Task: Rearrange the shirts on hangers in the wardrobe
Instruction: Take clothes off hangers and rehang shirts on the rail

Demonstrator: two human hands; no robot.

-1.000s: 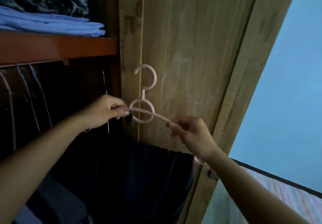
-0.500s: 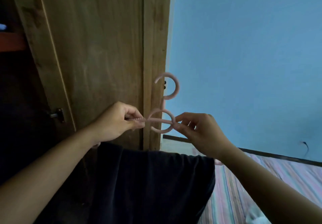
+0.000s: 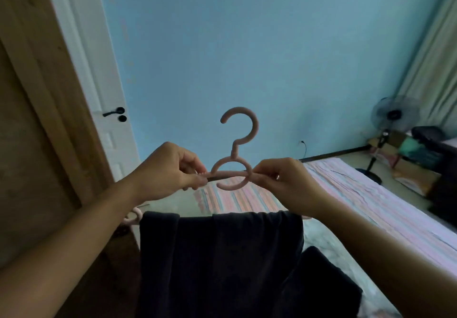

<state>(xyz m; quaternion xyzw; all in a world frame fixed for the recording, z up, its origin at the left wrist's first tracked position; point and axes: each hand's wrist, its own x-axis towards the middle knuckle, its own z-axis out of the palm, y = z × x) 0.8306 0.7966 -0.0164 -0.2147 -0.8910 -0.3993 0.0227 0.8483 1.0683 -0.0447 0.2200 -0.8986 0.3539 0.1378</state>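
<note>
A pink plastic hanger (image 3: 238,142) stands upright in mid-air at the centre, hook on top. My left hand (image 3: 170,169) pinches its left arm and my right hand (image 3: 282,179) pinches its right arm, one on each side of the ring below the hook. A dark shirt (image 3: 222,263) hangs from the hanger's lower bar below my wrists, draped downward. The hanger's bottom left corner (image 3: 134,216) peeks out beside my left forearm. The wardrobe's wooden side (image 3: 32,144) fills the left edge.
A white door with a black handle (image 3: 115,113) stands beyond the wardrobe. A blue wall is ahead. A bed with a striped pink sheet (image 3: 358,194) lies to the right, with a standing fan (image 3: 393,117) and boxes at the far right.
I have turned right, away from the open wardrobe toward the room. The hanger with the dark shirt has come along in both hands; the grip is unchanged.
</note>
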